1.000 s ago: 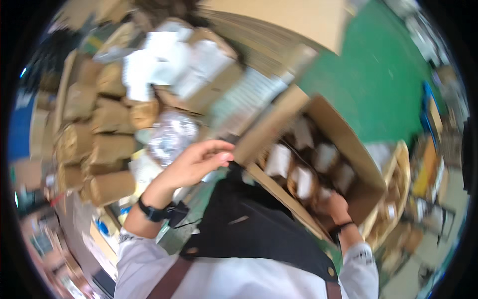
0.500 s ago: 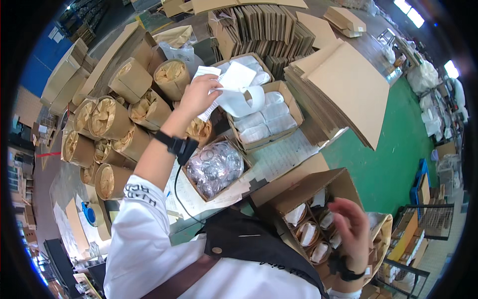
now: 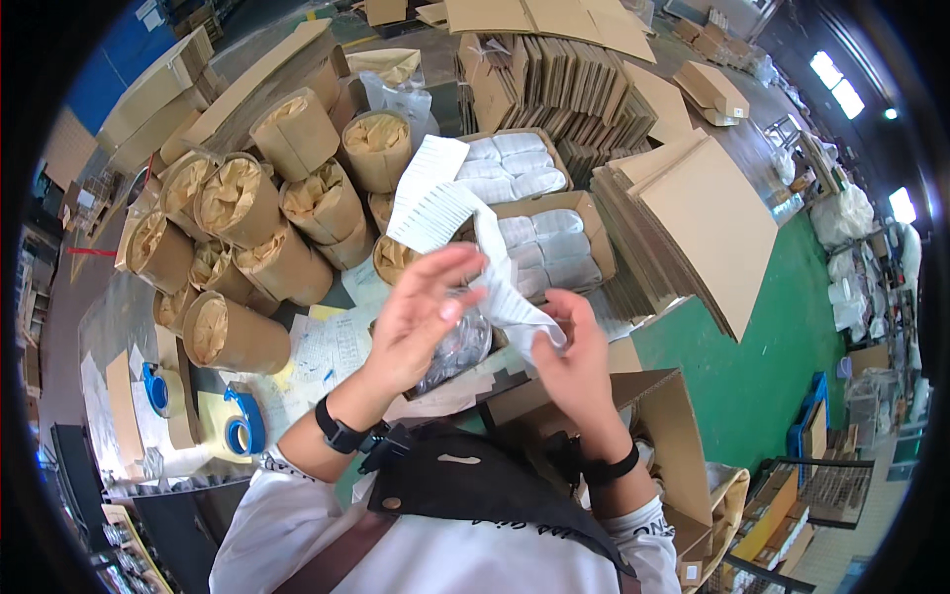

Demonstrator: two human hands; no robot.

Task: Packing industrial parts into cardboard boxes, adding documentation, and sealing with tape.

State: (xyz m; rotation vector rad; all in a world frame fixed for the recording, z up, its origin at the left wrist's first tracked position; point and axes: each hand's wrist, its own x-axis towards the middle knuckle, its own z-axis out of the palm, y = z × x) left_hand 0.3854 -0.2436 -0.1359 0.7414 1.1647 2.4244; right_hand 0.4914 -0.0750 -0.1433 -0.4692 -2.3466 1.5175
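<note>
A long white strip of printed labels [image 3: 503, 289] hangs across the middle, its wider upper part [image 3: 430, 203] lying over the edge of an open carton. My right hand [image 3: 576, 351] pinches the strip's lower end between thumb and fingers. To the left of the strip, my left hand [image 3: 427, 315] is raised with its fingers apart and nothing visibly gripped. Below the hands, a small box of clear plastic-wrapped items [image 3: 450, 361] is partly hidden. Behind the strip, cartons hold white wrapped bundles [image 3: 549, 243].
Several brown paper-lined tubes [image 3: 237, 332] crowd the left of the table. Blue tape dispensers [image 3: 244, 421] lie in front of them. Flattened cardboard [image 3: 708, 218] is stacked at right, with more sheets behind. An open brown carton [image 3: 673, 426] stands low on the right, above a green floor [image 3: 737, 327].
My left hand has come down and back from the cartons, letting the upper strip lie there. My right hand has left the lower-right carton and taken the strip's end. The view has shifted slightly.
</note>
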